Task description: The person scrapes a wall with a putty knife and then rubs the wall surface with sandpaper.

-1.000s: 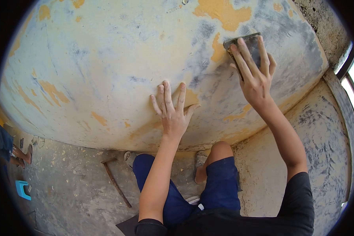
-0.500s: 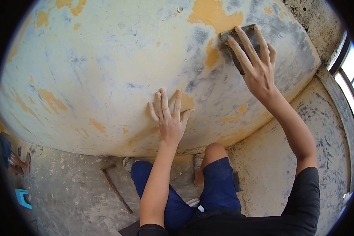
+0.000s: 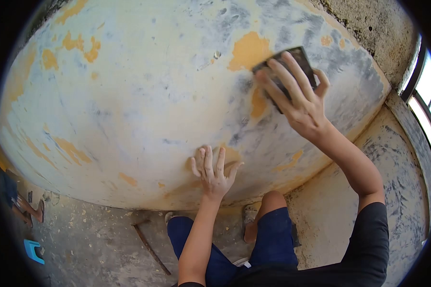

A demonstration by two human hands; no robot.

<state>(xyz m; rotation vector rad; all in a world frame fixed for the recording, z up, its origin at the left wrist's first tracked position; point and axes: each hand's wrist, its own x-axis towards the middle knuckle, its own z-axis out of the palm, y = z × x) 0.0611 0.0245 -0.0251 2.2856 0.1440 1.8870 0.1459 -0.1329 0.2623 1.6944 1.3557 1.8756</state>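
My right hand (image 3: 301, 103) presses a flat, dark rectangular sanding block (image 3: 300, 61) against the pale wall (image 3: 143, 100), its fingers laid across the block's back. Orange patches (image 3: 249, 50) and grey smudges mark the wall around the block. Lower down and to the left, my left hand (image 3: 215, 178) rests on the same surface with its fingers spread, holding nothing. Both palms face the wall, so their undersides are hidden.
A hammer-like tool with a long handle (image 3: 151, 248) lies on the grey floor (image 3: 96, 239). At far left are a blue plastic stool (image 3: 33, 251) and another person's legs (image 3: 26, 205). A rough side wall (image 3: 340, 201) and a window (image 3: 426, 81) stand at right.
My right hand has slid the sanding block left and slightly up across the wall, towards the orange patch. The whole view has tilted upward. My left hand stays at about the same wall spot.
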